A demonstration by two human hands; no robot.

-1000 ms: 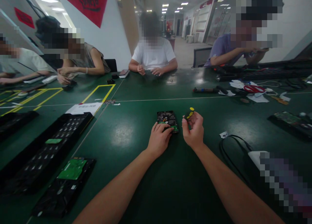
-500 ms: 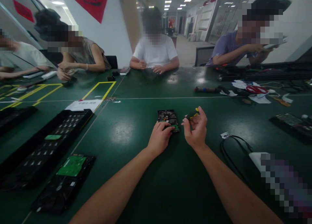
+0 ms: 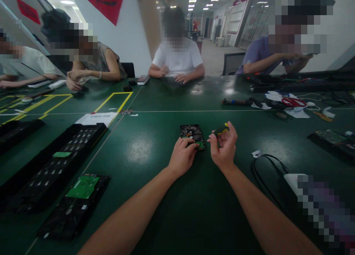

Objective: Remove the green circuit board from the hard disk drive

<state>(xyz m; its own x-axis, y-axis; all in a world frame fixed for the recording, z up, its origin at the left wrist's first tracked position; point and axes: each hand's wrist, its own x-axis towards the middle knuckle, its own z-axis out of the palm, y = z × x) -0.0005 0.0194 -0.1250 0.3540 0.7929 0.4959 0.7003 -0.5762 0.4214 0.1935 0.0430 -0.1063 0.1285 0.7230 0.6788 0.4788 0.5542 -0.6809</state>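
Observation:
A black hard drive [image 3: 192,131] with a green circuit board at its near end lies on the dark green table in front of me. My left hand [image 3: 181,156] grips that near end, its fingers bent over the board. Just right of the drive, my right hand [image 3: 225,147] is closed around a small screwdriver [image 3: 220,131] with a black and yellow handle. The tool's tip points left toward the drive's near right corner; whether it touches a screw is too small to tell.
At left lie a long black tray [image 3: 59,162] holding a green board, and a second hard drive [image 3: 73,207]. A black cable [image 3: 266,181] and another drive [image 3: 332,140] lie at right. Several people sit across the table, near tools and white scraps [image 3: 298,111].
Both my hands keep nearly the same pose on the drive and screwdriver. The view has shifted slightly. Across the table at right, the person's hands and held object look a little different.

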